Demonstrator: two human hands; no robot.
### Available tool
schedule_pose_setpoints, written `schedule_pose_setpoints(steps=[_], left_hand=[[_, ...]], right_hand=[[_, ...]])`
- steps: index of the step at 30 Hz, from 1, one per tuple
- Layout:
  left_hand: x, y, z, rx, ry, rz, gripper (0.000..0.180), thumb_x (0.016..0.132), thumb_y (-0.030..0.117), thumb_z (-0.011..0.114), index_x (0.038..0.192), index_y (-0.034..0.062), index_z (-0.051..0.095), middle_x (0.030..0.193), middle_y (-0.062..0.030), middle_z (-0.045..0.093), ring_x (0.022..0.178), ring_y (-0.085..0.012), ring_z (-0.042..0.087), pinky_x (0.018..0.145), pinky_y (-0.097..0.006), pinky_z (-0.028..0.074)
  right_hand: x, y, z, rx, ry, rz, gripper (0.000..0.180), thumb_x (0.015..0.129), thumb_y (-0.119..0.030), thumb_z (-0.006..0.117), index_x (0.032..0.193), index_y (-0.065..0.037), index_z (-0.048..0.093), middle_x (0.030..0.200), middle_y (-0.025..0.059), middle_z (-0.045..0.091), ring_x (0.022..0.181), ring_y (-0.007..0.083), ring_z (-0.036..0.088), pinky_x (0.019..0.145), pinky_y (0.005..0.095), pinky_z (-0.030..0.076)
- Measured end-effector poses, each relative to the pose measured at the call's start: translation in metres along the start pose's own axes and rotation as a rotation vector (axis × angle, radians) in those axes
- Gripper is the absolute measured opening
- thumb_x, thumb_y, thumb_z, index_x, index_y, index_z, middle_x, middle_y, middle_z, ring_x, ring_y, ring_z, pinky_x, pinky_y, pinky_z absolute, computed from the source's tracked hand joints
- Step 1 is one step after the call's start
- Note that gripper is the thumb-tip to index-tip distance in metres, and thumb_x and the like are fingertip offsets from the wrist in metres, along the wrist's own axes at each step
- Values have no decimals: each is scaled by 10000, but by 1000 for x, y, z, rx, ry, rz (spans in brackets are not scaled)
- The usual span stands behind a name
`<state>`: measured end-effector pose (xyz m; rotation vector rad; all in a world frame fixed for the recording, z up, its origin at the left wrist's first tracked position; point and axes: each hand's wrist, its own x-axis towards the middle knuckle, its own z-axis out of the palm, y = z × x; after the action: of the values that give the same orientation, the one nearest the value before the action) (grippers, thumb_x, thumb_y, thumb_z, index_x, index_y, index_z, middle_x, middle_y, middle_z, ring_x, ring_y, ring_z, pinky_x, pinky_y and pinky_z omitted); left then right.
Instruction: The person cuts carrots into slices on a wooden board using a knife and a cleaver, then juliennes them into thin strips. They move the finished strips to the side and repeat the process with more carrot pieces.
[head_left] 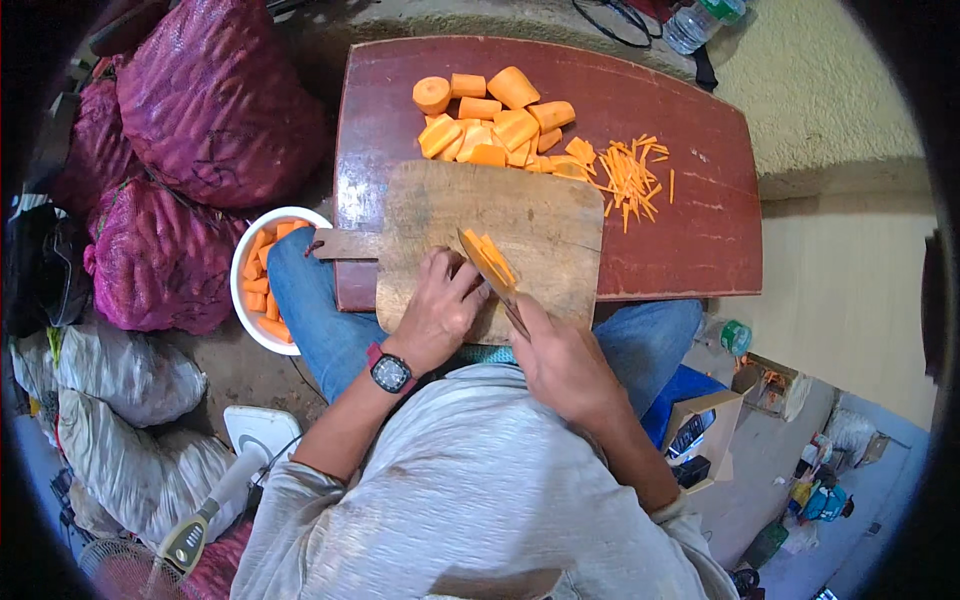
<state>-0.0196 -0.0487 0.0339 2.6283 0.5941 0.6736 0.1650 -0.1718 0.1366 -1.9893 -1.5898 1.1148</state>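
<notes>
A kitchen knife [488, 268] is in my right hand [565, 365], the fingers wrapped around its handle. Its blade slants up and left over a wooden cutting board [425, 210]. A few thin carrot slices [497, 258] lie against the blade's right side. My left hand [438, 308], with a watch at the wrist, rests on the board left of the knife. Its fingers are bent and pressed together; whatever is under them is hidden. Beyond the board sits a heap of carrot chunks [515, 127], and to its right a pile of carrot sticks [632, 178].
The board lies on a dark red table [690, 250] in front of me. Left of my knee stands a white bucket [246, 310] of carrot pieces. Large pink mesh sacks [215, 110] crowd the left side. An open cardboard box [715, 430] is at the right, near a plastic bottle [735, 337].
</notes>
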Motion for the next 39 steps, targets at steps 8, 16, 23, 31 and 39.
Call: schedule_pose_setpoints(steps=[8,16,23,31,39], left_hand=[[-3,1,3,-20,7,6,360,865,100,720,1195,-30,781,1190,-166,626,1161,-390,594,1236,-636,420],[0,-3,3,-31,-2,-14,386,817,56,715,1183,-51,776,1229,-209,658,1227,-425,613,1299,-668,372],[-4,3,2,98,11,-18,318,844,111,708,1133,18,802,1155,-138,651,1149,-362,610,1163,-661,414],[-7,2,4,151,22,-27,315,853,153,705,1137,57,801,1125,-102,655,1109,-324,606,1008,-583,399],[-6,0,5,146,0,-38,344,852,149,707,1173,45,775,1137,-110,660,1134,-318,616,1007,-570,387]], right_hand=[[6,1,4,0,3,-38,341,1083,-168,620,1368,-6,526,1135,327,714,1049,548,708,886,622,565],[7,5,6,20,54,-68,367,1088,-161,635,1417,-42,521,1120,338,727,1038,570,700,828,627,558],[6,2,4,17,5,-15,362,1074,-164,631,1382,-4,527,1142,317,720,1070,542,702,909,614,556],[13,9,10,19,19,-39,404,1096,-196,617,1453,-29,528,1148,350,720,1080,562,697,866,623,555],[7,3,5,32,0,23,351,1083,-170,625,1382,-10,536,1148,333,715,1085,550,698,859,608,562]])
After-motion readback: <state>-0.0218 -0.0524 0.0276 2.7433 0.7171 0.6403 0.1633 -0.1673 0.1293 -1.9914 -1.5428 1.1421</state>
